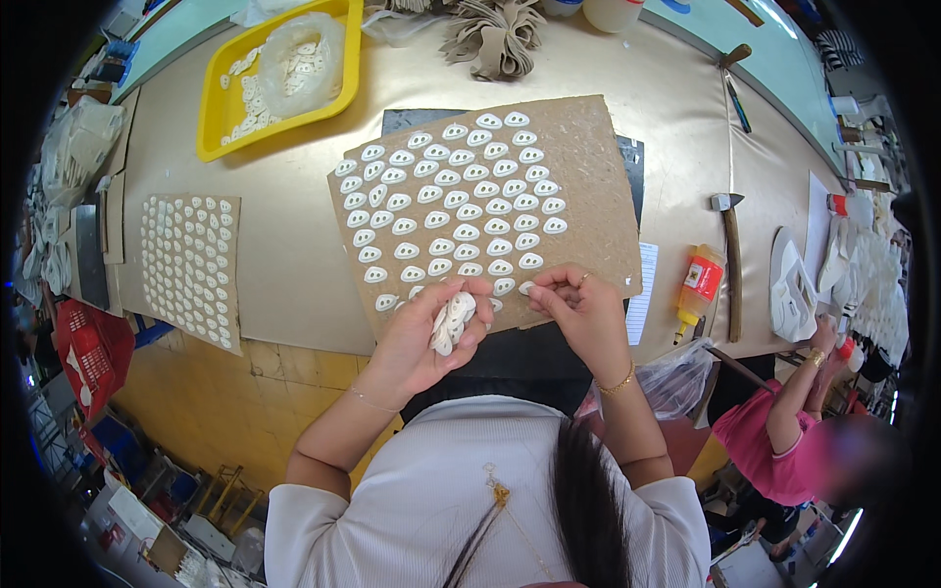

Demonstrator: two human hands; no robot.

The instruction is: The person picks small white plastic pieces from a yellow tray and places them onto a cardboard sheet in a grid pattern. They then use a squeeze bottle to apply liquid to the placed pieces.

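Observation:
A brown cardboard sheet [588,186] lies before me on the table, set with rows of small white rounded pieces [456,199], each with two dark eyelets. My left hand [417,338], near the sheet's front edge, is closed round a bunch of the same white eyelet pieces [451,323]. To its right, my right hand [578,306] pinches one white piece [526,288] at the sheet's front right part. Its fingertips partly cover that piece. Some pieces in the front row are hidden behind my hands.
A yellow tray [211,118] with a plastic bag and loose pieces stands back left. A second filled cardboard sheet [231,265] lies left. Right are a hammer [731,255], a red-and-yellow glue bottle [700,284] and a white shoe upper [789,284]. A co-worker in pink [760,421] works beyond.

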